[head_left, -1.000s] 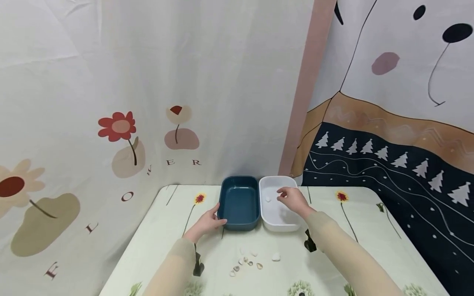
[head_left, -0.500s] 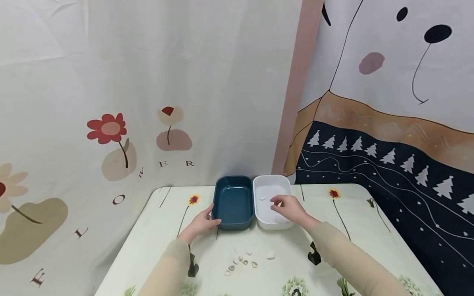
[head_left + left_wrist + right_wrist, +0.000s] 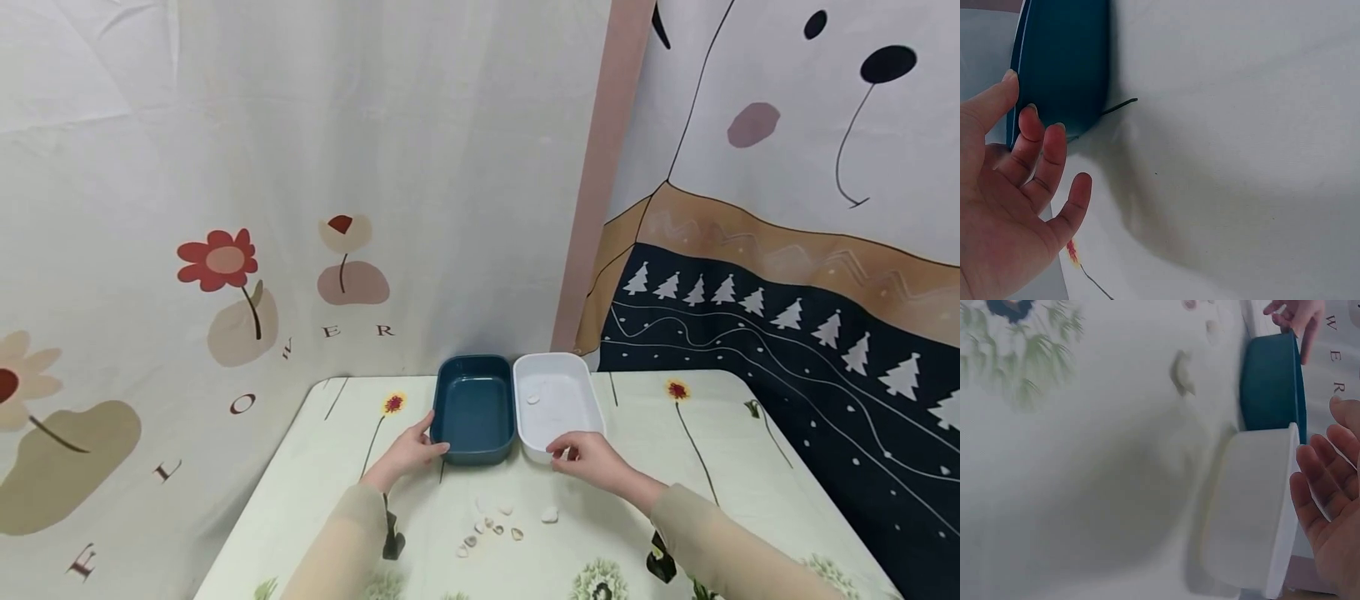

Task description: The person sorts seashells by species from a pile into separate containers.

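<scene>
So on the far left there was a pale cloth [image 3: 112,208] hung up like a wall, with a red flower [image 3: 222,260] printed on it. Coming in from the near left was a beige sleeve [image 3: 337,542], a black gadget [image 3: 393,540] at its wrist, and then the left hand [image 3: 407,456]. That one had a light hold on the near left corner of the blue box [image 3: 476,457]: thumb at the rim, a finger against the outside wall, the other fingers loosely bent and kinda spread.

The blue box sat at the far side of the counter [image 3: 300,467]. On the near side of it, between the two arms, was a loose scatter of small shells [image 3: 498,529], some brownish, some pale, plus a bigger white shell [image 3: 550,515] just to their right.

Next came the white box [image 3: 558,408], right up beside the blue one. A pale shell [image 3: 533,399] lay inside it, over toward the left wall.

The right hand [image 3: 588,458] was at the near rim of the white box. Its fingers were softly curved with gaps between them and had hold of nothing; can't tell if they touched the rim. Another beige sleeve [image 3: 735,537] ran back toward the near right, and a bear cloth [image 3: 817,187] filled the far right.
</scene>
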The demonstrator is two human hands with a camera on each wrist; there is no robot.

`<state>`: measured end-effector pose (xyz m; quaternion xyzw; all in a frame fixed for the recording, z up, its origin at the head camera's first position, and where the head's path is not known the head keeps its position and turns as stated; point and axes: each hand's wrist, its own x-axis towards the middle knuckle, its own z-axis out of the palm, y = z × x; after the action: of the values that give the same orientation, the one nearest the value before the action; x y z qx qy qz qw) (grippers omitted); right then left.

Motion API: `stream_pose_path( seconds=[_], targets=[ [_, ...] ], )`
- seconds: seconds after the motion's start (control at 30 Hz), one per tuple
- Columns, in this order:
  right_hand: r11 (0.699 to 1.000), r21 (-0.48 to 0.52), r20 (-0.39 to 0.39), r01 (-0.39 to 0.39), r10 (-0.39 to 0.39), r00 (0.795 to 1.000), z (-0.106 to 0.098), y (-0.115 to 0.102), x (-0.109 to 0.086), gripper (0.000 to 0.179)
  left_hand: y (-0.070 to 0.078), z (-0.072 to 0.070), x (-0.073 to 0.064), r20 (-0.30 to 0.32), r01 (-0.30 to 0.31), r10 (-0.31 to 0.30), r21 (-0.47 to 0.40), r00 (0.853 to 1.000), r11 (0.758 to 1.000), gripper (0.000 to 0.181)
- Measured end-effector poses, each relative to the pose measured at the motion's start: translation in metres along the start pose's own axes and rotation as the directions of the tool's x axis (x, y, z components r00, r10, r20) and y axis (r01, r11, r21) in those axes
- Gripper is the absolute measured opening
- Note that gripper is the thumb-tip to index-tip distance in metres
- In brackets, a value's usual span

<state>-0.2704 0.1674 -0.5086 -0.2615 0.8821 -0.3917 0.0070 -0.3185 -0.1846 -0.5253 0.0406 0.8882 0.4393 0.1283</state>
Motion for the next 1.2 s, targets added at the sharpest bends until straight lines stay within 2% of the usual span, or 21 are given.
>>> stream_pose_path(
  seconds=[0.2, 0.47, 0.6, 0.7, 0.93, 1.2],
  targets=[
    [0.999, 0.054, 0.019, 0.01, -0.011, 1.0, 0.013, 0.009, -0.016, 0.025, 0.001, -0.001, 0.0, -0.005, -0.01, 0.01, -0.013, 1.0, 1.0, 0.082],
    [0.995, 0.096, 0.041, -0.033, 0.03, 0.999, 0.032, 0.023, -0.033, 0.032, -0.001, -0.001, 0.001, -0.012, -0.004, 0.004, -0.014, 1.0, 1.0, 0.084],
    [0.995, 0.101, 0.036, -0.026, 0.022, 0.999, 0.04, 0.029, -0.04, 0.032, -0.002, -0.001, 0.001, -0.009, -0.017, 0.017, -0.01, 1.0, 1.0, 0.084],
    [0.994, 0.106, 0.026, -0.021, 0.019, 0.999, 0.045, 0.032, -0.043, 0.032, -0.001, -0.001, 0.001, -0.011, -0.02, 0.02, -0.015, 1.0, 1.0, 0.084],
    [0.991, 0.114, 0.035, -0.077, 0.073, 0.997, 0.049, 0.033, -0.047, 0.034, -0.001, 0.0, -0.001, -0.014, -0.001, 0.001, -0.024, 1.0, 1.0, 0.083],
    [0.994, 0.084, 0.03, -0.063, 0.061, 0.998, 0.055, 0.035, -0.049, 0.034, 0.0, 0.001, 0.0, -0.008, 0.011, -0.011, -0.032, 1.0, 0.999, 0.082]
  ],
)
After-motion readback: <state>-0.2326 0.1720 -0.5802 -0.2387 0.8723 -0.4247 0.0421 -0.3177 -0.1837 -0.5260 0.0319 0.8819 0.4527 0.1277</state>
